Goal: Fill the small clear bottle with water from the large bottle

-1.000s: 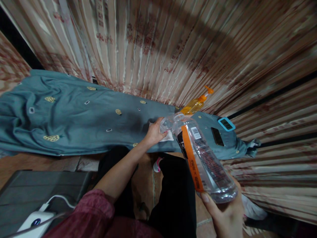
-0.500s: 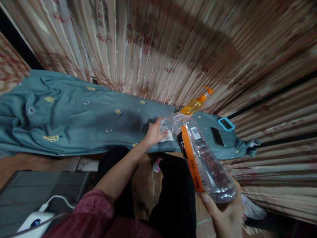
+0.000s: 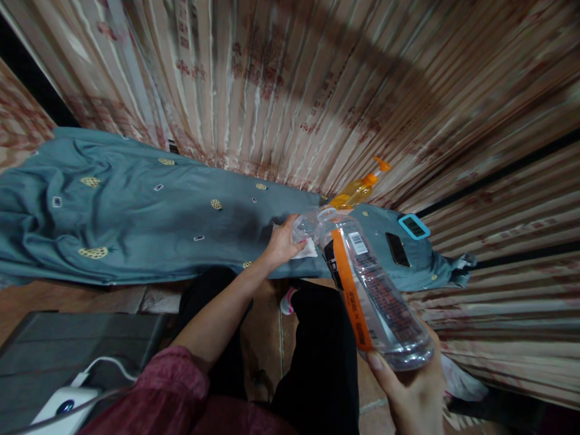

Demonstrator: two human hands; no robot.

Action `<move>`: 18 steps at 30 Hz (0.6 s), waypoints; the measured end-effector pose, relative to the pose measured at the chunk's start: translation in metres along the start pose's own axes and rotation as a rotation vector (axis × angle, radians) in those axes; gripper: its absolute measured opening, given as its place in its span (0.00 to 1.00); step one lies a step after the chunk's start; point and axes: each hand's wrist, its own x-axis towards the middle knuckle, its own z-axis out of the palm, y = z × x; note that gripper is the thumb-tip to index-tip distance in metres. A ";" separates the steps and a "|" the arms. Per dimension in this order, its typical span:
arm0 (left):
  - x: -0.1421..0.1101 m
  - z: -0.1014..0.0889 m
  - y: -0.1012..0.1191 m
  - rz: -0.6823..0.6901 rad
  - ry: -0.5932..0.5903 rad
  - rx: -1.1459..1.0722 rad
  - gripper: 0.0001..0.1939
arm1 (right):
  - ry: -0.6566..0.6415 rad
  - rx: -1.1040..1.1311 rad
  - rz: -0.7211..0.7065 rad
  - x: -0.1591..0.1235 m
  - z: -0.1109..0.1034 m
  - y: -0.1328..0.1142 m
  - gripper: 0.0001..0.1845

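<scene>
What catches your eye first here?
The big clear bottle with an orange label, tilted over the cloth's edge, its base in the right hand. Behind its neck glows an orange pump bottle; farther right, a blue-framed display lies on the teal cloth.

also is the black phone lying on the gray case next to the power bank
No, the black phone lies on the teal pineapple-print cloth, beside the blue-framed digital clock.

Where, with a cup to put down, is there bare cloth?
Left of the left hand, the teal cloth is bare up to the curtain, though rumpled at its far left. Crowded to the right: orange-labelled bottle, pump bottle, dark slab, blue-framed display.
</scene>
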 end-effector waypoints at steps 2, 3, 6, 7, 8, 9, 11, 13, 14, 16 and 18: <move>0.000 0.000 0.000 -0.010 -0.006 0.007 0.34 | -0.004 -0.016 0.001 0.001 -0.001 0.001 0.46; 0.000 0.000 0.001 -0.013 -0.013 0.013 0.34 | -0.004 -0.015 0.002 0.001 -0.001 0.002 0.46; 0.000 0.000 0.001 -0.019 -0.022 0.026 0.35 | -0.003 0.004 0.004 0.001 -0.001 0.002 0.46; 0.000 0.000 0.001 -0.019 -0.024 0.028 0.35 | -0.004 0.003 -0.001 0.001 -0.001 0.001 0.46; 0.000 0.000 0.001 -0.020 -0.026 0.029 0.35 | -0.005 0.002 -0.005 0.001 -0.001 0.000 0.45; 0.000 0.000 0.001 -0.021 -0.026 0.030 0.35 | -0.003 0.002 -0.009 0.001 0.000 -0.001 0.45; 0.000 0.000 0.001 -0.014 -0.023 0.026 0.35 | 0.003 0.008 -0.010 0.000 0.001 -0.003 0.46; 0.000 0.001 0.000 -0.003 -0.014 0.019 0.34 | -0.001 0.013 0.000 -0.001 0.001 -0.004 0.47; 0.000 0.001 -0.001 -0.001 -0.010 0.015 0.34 | -0.004 0.014 0.005 -0.001 0.001 -0.004 0.47; 0.000 0.001 -0.001 -0.003 -0.003 0.008 0.34 | -0.015 0.011 0.012 -0.001 0.000 -0.003 0.47; 0.000 0.001 -0.001 -0.005 0.000 0.003 0.34 | -0.014 0.000 0.009 0.000 -0.001 -0.001 0.46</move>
